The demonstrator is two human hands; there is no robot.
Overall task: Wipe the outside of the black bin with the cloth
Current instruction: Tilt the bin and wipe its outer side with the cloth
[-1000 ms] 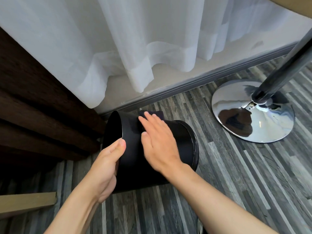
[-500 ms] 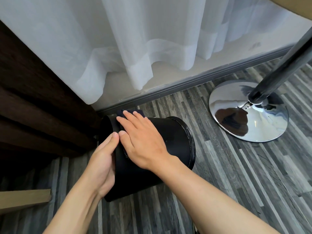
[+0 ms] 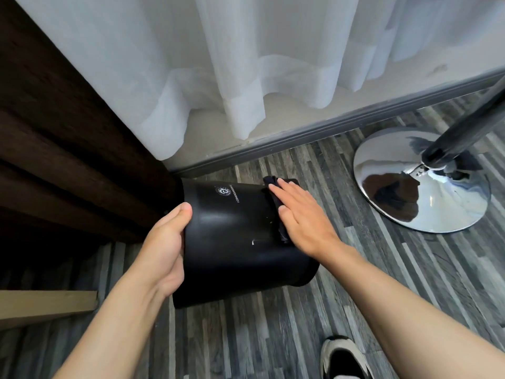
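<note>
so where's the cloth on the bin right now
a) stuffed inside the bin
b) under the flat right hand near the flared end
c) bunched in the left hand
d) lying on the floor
b: the dark cloth lies pressed on the black bin beneath the right hand, while the left hand only grips the other end.

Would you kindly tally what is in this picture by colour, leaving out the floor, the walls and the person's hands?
Black or dark: 2 (bin, cloth)
White: 1 (sheer curtain)
Brown: 1 (heavy curtain)
Chrome: 1 (stand base)
Black and white: 1 (shoe)
Total: 6
</note>
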